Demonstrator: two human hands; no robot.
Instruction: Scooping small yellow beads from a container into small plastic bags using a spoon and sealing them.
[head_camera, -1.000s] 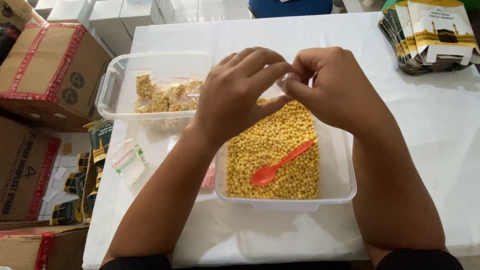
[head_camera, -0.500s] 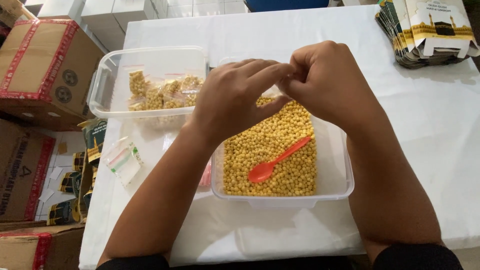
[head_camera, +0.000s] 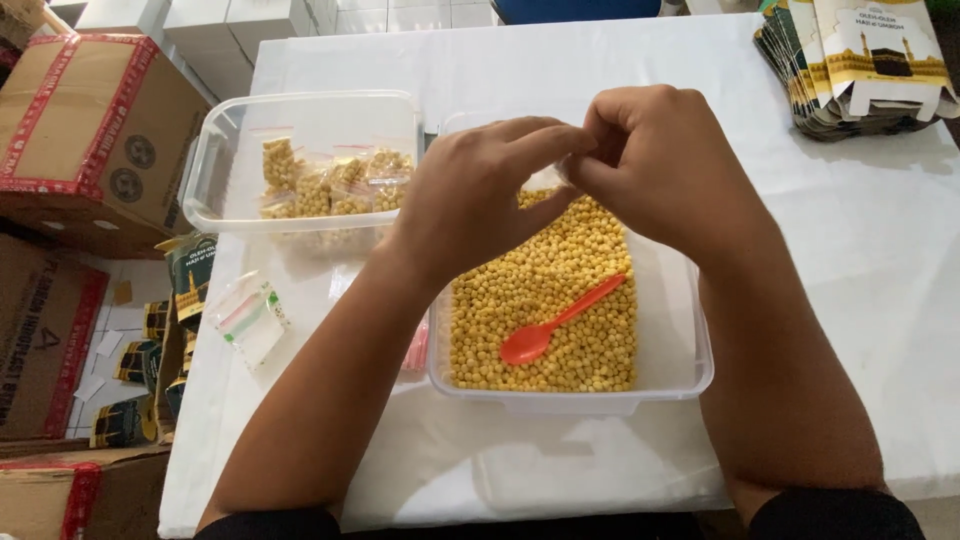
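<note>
Here, left hand (head_camera: 480, 195) and right hand (head_camera: 665, 170) grip clamped on small clear bag (head_camera: 548, 178), above pea tub (head_camera: 680, 340).

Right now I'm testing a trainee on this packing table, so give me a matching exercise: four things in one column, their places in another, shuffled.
Things:
1. orange spoon
2. filled small bags
3. stack of flat printed cartons
4. empty zip bags

Places:
A. far right corner of the table
B. on the yellow pellets in the near tub
C. table's left edge
D. in the clear tub at far left

Pairs: 1-B, 2-D, 3-A, 4-C
</note>
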